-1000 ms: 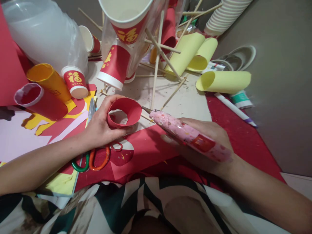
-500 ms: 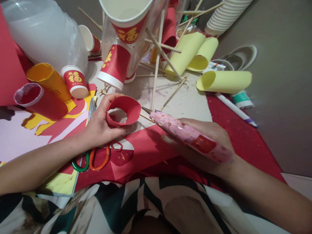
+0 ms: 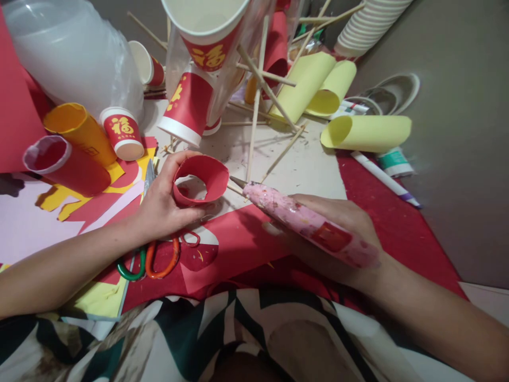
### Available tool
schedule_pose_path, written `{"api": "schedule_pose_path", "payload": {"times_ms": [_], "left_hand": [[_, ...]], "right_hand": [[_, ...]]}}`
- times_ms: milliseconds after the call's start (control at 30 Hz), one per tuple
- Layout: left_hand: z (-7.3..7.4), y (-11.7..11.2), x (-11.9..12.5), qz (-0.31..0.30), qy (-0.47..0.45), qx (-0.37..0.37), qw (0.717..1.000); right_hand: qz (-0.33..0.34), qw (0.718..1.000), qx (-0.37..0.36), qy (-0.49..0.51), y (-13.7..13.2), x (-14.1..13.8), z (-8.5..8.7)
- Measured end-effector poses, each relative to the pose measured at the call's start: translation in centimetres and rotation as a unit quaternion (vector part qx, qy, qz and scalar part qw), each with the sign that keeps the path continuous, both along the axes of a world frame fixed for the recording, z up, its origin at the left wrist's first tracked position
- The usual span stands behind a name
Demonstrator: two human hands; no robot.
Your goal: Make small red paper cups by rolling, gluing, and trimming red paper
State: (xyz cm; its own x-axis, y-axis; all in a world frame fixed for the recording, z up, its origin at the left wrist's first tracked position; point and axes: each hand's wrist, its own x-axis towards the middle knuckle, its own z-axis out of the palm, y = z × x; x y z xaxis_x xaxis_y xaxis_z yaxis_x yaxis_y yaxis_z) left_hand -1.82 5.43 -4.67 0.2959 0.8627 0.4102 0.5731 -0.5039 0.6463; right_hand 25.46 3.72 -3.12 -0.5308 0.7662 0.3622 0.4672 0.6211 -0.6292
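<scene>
My left hand (image 3: 169,196) is closed around a red paper tube (image 3: 214,183), whose open end faces up toward me. In my right hand (image 3: 342,220) is a pink, paint-flecked hot glue gun (image 3: 294,212). Its pointed metal nozzle sits right at the tube's right side; whether it touches the paper I cannot tell. The fingers of my right hand are mostly hidden beneath the glue gun. Below my left wrist lie scissors (image 3: 162,260) with green and orange handles. A red paper sheet (image 3: 238,249) spreads out under both hands.
Wooden sticks (image 3: 256,101) joined into a frame stand behind the hands, beside red paper cups (image 3: 189,106). Yellow paper tubes (image 3: 369,133) lie to the right. An orange tube (image 3: 81,135), another red tube (image 3: 71,170) and paper scraps are at left. A grey wall (image 3: 457,132) borders the right.
Almost nothing differs. The red tube and the glue gun's nozzle have both shifted very slightly to the left.
</scene>
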Motion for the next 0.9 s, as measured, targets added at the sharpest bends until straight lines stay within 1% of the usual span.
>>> {"api": "schedule_pose_path", "payload": {"times_ms": [100,233,433,567,733,900], "left_hand": [[-0.07,-0.01,0.01,0.0,-0.002,0.0,1.0],[-0.12,-0.03,0.07,0.001,-0.003,0.007,1.0],[-0.03,0.0,0.08,-0.002,-0.002,0.008,1.0],[-0.09,0.08,0.05,-0.006,-0.002,0.027,1.0],[-0.49,0.35,-0.11,-0.015,-0.004,0.068,0.998],[-0.54,0.34,-0.19,-0.006,0.019,0.058,0.998]], "right_hand": [[0.008,1.0,-0.008,0.009,-0.04,0.11,-0.08],[0.002,1.0,-0.016,0.023,-0.13,0.12,-0.14],[0.023,0.999,0.007,0.048,-0.08,0.04,-0.11],[0.041,0.996,0.021,0.073,-0.03,0.01,-0.09],[0.038,0.998,0.004,0.059,-0.11,0.09,-0.22],[0.035,0.998,0.019,0.058,-0.1,0.17,-0.36]]}}
